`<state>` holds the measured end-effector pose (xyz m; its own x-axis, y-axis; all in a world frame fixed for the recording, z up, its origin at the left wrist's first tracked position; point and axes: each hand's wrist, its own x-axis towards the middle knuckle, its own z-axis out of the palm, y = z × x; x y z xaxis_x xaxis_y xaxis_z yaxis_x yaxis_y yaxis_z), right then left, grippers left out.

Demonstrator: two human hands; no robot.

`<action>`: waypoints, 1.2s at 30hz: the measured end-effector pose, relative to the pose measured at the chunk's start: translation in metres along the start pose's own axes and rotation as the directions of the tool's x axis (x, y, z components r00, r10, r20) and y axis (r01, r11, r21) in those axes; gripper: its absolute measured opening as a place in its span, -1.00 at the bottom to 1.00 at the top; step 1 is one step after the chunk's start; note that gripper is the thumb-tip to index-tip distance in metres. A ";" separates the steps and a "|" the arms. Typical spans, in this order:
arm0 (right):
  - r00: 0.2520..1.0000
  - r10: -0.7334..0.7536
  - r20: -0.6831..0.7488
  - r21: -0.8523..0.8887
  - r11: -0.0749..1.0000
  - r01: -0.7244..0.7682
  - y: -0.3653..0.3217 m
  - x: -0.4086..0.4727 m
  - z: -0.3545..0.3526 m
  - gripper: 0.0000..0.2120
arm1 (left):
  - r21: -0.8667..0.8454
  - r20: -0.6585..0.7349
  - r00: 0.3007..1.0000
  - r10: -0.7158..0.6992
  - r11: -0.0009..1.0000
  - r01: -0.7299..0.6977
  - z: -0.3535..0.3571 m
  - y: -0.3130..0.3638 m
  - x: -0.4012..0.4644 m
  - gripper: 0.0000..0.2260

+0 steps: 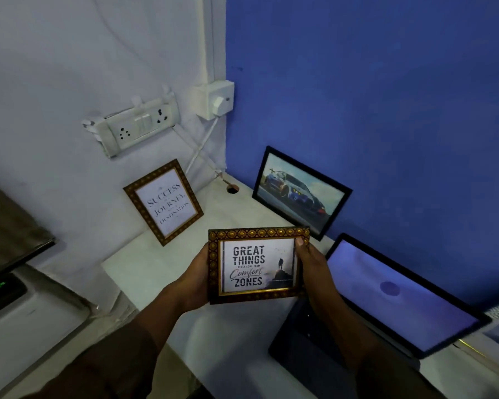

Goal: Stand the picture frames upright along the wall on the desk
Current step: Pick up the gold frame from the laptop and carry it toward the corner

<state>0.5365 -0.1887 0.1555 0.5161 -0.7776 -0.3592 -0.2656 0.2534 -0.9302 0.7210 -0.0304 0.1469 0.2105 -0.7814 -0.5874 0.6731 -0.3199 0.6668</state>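
- "Great Things" frame [258, 266]: held above the white worktop [144, 266], clear of it, print facing the camera, text upright, long axis side to side.
- Left hand [195, 279]: grip clasping the frame's left edge, fingers behind it.
- Right hand [311, 263]: grip clasping the right edge, thumb on the front.
- "Success" frame [164, 201]: upright, leaning on the white wall, long axis vertical.
- Car picture frame [300, 192]: upright against the blue wall [386, 96], long axis horizontal.
- Laptop [386, 300]: open, right of the held frame.
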 end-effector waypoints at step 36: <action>0.927 0.374 0.005 0.035 0.927 -0.374 0.041 0.156 0.086 -0.54 | 0.267 -0.496 0.863 -0.097 0.928 0.258 -0.115 0.039 0.163 -0.64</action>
<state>0.6767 -0.2504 0.0550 0.3835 -0.6235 -0.6813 -0.4108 0.5456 -0.7305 0.8627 -0.1089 0.0244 0.4678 -0.3773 -0.7992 0.4898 -0.6421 0.5898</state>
